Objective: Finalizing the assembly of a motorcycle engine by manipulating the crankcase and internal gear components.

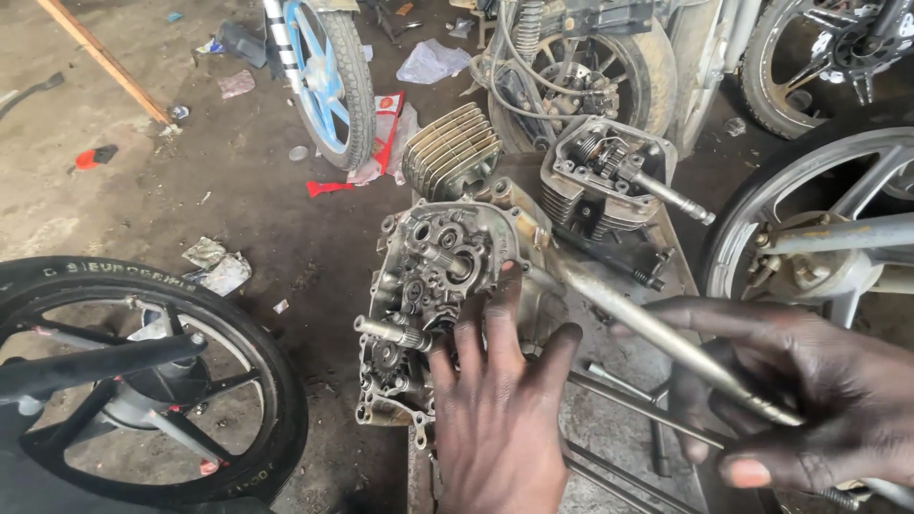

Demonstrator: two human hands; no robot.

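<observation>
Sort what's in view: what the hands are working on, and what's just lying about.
In hand:
left hand on the engine case
right hand holding the long metal rod

Lying about:
cylinder head
finned cylinder
blue wheel
paper scraps

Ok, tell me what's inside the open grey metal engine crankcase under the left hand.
Inside the open grey metal engine crankcase, round bearing bores, small gears and two splined shafts show. The left hand rests on its right part and covers what lies there. The right hand holds a long steel rod.
</observation>
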